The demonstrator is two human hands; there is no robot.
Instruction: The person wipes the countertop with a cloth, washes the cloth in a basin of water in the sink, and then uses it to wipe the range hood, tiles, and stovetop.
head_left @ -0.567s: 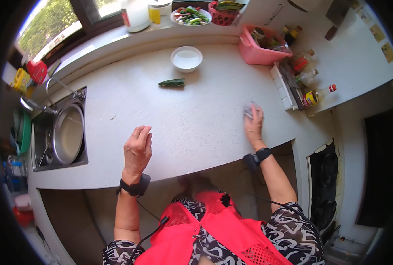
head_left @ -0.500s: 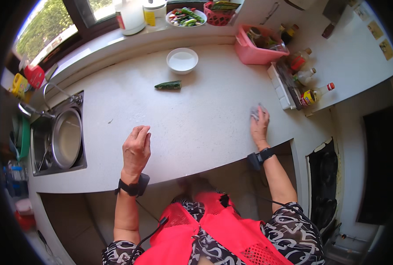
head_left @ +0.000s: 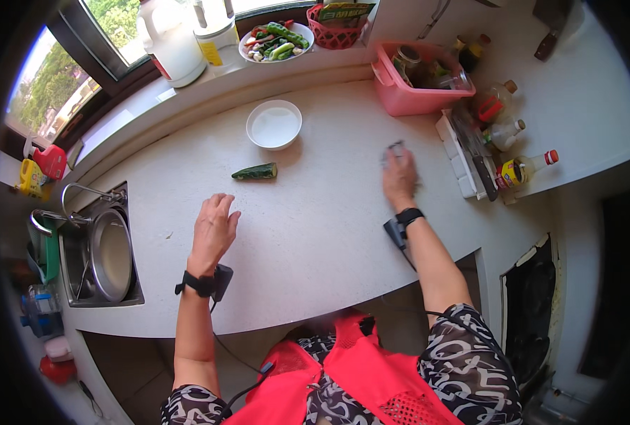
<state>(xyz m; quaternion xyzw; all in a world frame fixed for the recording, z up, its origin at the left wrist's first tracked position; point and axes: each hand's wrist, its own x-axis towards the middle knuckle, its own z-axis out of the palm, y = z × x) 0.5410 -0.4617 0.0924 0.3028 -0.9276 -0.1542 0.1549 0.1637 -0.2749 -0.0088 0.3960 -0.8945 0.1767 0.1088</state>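
Head view, right hand (head_left: 401,178) on bunched cloth (head_left: 394,146), flat countertop (head_left: 315,248)

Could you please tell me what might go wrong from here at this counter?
The cucumber piece lies loose near the left hand, so a nudge might roll it. The white bowl stands just beyond the cucumber piece; a bump could slide or tip it. The black cable from the left wristband might snag on the edge of the counter.
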